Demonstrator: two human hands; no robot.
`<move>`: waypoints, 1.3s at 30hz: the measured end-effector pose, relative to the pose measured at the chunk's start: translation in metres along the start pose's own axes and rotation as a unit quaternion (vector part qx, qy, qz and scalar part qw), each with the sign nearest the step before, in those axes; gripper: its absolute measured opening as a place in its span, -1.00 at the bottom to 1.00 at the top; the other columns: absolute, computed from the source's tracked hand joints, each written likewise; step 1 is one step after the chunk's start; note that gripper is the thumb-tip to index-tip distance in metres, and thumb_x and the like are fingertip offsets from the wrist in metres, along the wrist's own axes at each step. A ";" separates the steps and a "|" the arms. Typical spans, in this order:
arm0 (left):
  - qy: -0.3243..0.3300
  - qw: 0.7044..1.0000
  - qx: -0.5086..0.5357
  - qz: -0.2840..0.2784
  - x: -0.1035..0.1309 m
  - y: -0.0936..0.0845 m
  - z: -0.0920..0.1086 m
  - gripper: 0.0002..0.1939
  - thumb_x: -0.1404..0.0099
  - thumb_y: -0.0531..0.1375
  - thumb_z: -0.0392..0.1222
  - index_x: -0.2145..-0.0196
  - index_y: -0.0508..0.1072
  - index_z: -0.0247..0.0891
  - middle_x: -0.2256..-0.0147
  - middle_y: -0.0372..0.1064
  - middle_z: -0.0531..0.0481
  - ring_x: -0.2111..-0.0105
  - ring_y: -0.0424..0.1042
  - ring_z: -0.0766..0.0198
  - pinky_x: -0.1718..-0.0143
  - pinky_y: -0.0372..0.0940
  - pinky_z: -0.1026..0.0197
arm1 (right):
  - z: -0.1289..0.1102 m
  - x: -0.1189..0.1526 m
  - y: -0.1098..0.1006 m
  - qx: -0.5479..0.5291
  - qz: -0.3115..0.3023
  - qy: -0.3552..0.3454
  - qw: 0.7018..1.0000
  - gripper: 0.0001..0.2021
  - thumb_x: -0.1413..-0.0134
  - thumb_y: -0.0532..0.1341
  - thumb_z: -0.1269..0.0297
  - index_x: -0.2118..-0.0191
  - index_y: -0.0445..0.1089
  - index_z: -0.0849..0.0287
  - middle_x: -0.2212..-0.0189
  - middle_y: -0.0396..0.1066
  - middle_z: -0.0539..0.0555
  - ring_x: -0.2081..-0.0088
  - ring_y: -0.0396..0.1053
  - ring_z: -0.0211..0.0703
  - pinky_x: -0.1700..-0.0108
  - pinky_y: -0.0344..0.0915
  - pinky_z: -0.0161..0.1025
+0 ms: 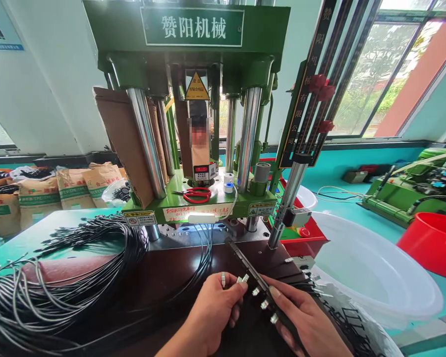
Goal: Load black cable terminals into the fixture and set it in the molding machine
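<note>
Above the dark tabletop (152, 277), before the green press (260, 29), the right hand (310, 317) grips a narrow dark bar (251, 270), likely stiff and best held low down, while the left hand (211, 307) pinches small, probably slippery shiny pieces (245, 279) beside it.

Factory workshop, lg green press (204, 198), sacks (72, 191), cable bundles (122, 248)

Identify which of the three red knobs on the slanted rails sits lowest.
The lone knob at the bottom; the other two sit close together higher up.
</note>
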State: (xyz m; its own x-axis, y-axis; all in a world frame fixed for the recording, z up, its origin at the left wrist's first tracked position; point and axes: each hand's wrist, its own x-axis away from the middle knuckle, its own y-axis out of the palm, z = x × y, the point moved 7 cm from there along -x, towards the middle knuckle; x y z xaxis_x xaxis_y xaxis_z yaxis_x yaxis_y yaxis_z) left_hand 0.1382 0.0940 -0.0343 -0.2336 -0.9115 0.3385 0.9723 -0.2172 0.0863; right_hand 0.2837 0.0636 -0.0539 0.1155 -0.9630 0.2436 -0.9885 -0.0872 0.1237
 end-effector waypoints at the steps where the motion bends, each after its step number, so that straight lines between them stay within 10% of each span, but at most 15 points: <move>1: -0.003 1.000 -0.002 -0.001 0.000 0.001 0.000 -0.76 -0.12 0.18 -0.05 0.47 0.25 -0.27 0.62 0.17 0.18 0.74 0.04 0.53 0.75 -0.11 0.39 | 0.000 0.000 0.000 0.001 -0.002 0.000 1.000 -0.41 -0.12 0.13 -0.06 -0.18 0.22 0.19 0.80 0.07 -0.17 0.76 -0.03 -0.42 0.77 -0.08 -0.50; 17: -0.041 0.997 0.025 -0.055 -0.005 0.004 0.007 -0.77 0.01 0.23 -0.16 0.63 0.23 -0.26 0.71 0.13 0.17 0.76 -0.01 0.52 0.77 -0.18 0.38 | -0.014 0.005 0.004 0.043 0.014 -0.006 0.999 -0.34 0.15 0.25 -0.20 -0.05 0.40 0.10 0.76 0.18 -0.09 0.78 0.01 -0.37 0.78 -0.06 -0.40; 24: 0.032 0.998 0.025 0.048 0.008 -0.030 0.021 -0.69 -0.07 0.26 -0.01 0.36 0.38 -0.31 0.55 0.28 0.10 0.59 0.31 0.39 0.56 0.22 0.32 | -0.007 0.006 0.000 -0.031 0.054 0.018 0.998 -0.36 0.10 0.26 -0.14 -0.09 0.34 0.09 0.69 0.22 -0.12 0.75 -0.02 -0.47 0.74 -0.14 -0.49; 28: -0.015 0.993 0.113 0.006 0.016 -0.035 0.018 -0.53 0.00 0.34 -0.08 0.15 0.39 -0.32 0.50 0.31 0.09 0.49 0.34 0.38 0.40 0.26 0.28 | -0.004 0.005 0.002 -0.017 0.034 0.040 0.998 -0.33 0.10 0.26 -0.15 -0.11 0.31 0.12 0.70 0.18 -0.13 0.73 0.00 -0.46 0.72 -0.15 -0.51; 39: -0.014 0.999 -0.029 0.040 0.002 -0.024 0.020 -0.74 -0.01 0.29 -0.11 0.42 0.41 -0.37 0.57 0.34 0.03 0.61 0.25 0.41 0.57 0.04 0.32 | -0.005 0.003 0.002 0.014 0.006 0.009 1.000 -0.40 0.01 0.20 -0.14 -0.09 0.34 0.12 0.71 0.18 -0.12 0.74 -0.01 -0.45 0.74 -0.13 -0.47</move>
State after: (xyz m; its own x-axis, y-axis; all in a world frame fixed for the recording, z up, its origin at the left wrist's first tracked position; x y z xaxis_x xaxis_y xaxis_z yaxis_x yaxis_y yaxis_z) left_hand 0.1145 0.1044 -0.0167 -0.1554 -0.9164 0.3688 0.9862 -0.1657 0.0037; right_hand 0.2831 0.0618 -0.0479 0.1043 -0.9592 0.2629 -0.9922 -0.0821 0.0940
